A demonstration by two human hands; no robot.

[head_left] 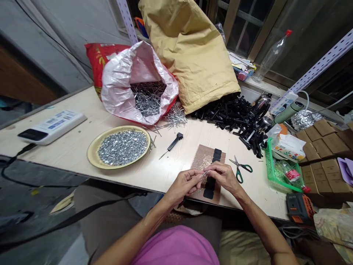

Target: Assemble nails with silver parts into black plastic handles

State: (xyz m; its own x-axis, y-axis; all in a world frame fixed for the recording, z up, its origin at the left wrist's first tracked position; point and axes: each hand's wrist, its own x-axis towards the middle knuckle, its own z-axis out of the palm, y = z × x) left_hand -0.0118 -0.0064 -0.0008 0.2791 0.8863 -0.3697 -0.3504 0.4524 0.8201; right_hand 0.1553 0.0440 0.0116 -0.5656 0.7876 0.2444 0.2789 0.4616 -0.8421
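Observation:
My left hand (189, 183) and my right hand (223, 176) meet at the table's front edge, fingertips pinched together. Between them shows a thin metal pin (204, 172), its ends mostly covered by fingers. Below the hands lies a brown board (205, 151) with a row of black pads (209, 194) and scattered pale grains. Right of the board, scissors (240, 169) with green-black handles rest with blades slightly apart. A black piece with a metal pin through it (173, 142) lies to the left. Farther left, a yellow dish (92, 156) holds many small metal parts.
A red-and-white sack (116, 88) spills metal pins at the back. Beside it, a tan sack (198, 62) leans over a heap of black plastic pieces (234, 114). A green basket (271, 173), cardboard boxes (328, 147), a battery (299, 209) and a white device (53, 125) stand around.

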